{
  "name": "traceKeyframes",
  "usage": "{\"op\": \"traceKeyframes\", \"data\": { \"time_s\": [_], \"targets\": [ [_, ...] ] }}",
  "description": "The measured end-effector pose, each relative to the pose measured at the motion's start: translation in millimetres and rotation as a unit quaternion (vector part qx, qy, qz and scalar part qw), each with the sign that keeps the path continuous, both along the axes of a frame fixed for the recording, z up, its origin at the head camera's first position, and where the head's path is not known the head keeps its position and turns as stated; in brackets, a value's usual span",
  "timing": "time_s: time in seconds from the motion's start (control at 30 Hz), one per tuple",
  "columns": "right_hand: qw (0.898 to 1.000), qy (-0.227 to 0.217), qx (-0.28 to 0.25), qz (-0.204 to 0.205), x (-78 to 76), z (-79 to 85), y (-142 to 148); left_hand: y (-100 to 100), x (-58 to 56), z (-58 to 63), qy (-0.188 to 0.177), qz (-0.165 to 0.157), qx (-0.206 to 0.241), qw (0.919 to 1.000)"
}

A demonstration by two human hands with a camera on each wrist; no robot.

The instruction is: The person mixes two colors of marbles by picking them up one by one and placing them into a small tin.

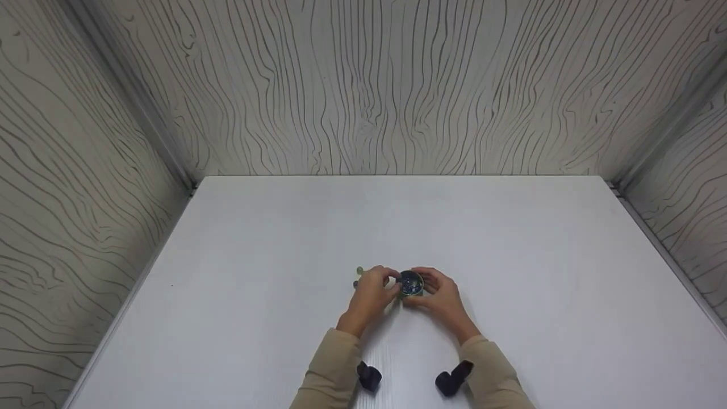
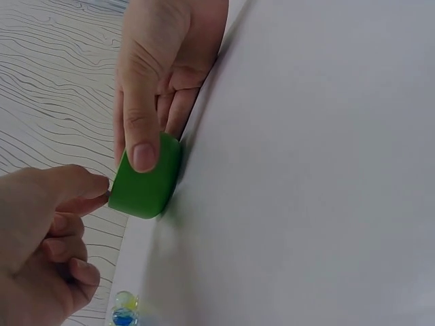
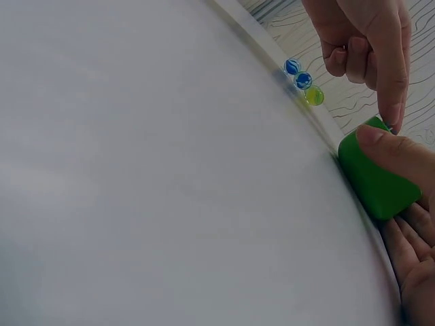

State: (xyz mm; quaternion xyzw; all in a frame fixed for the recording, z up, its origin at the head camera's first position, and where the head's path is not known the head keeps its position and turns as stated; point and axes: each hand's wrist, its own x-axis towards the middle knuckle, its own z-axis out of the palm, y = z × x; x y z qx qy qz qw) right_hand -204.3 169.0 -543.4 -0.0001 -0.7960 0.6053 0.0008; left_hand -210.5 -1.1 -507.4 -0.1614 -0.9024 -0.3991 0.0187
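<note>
A small round green cup point(image 1: 419, 292) sits on the white table, with dark blue and yellowish marbles point(image 1: 411, 282) showing inside. My right hand point(image 1: 446, 298) holds the cup from the right, its thumb on the near wall and its fingers around the far side. At the cup's left rim, my left hand point(image 1: 372, 291) pinches a small marble between thumb and forefinger, mostly hidden by the fingertips. In the left wrist view, the other fingers of the left hand point(image 2: 41, 238) are curled in. Loose glass marbles, blue point(image 3: 303, 80) and yellow-green point(image 3: 314, 95), lie left of that hand.
The white table point(image 1: 255, 238) spreads around both hands. Wood-grain patterned walls point(image 1: 363, 85) stand behind it and at both sides. A black device point(image 1: 369, 378) is on the left wrist and another point(image 1: 453, 379) on the right.
</note>
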Motion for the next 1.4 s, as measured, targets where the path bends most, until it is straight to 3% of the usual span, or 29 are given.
{"op": "traceKeyframes", "data": {
  "time_s": [0.57, 1.0, 1.4],
  "targets": [
    [1.000, 0.004, -0.004, 0.002, -0.1, 1.8, 1, -6, 1.2, 2.0, 0.015, 0.003, 0.007, 0.9999],
    [1.000, 0.001, 0.004, 0.000, -0.3, 0.2, 1, -12, 1.5, 3.1, 0.021, 0.025, -0.008, 0.9994],
    [1.000, -0.001, 0.004, 0.001, 0.9, 1.2, 0, -21, 2.4, 3.4, -0.002, 0.054, 0.002, 0.9985]
  ]
}}
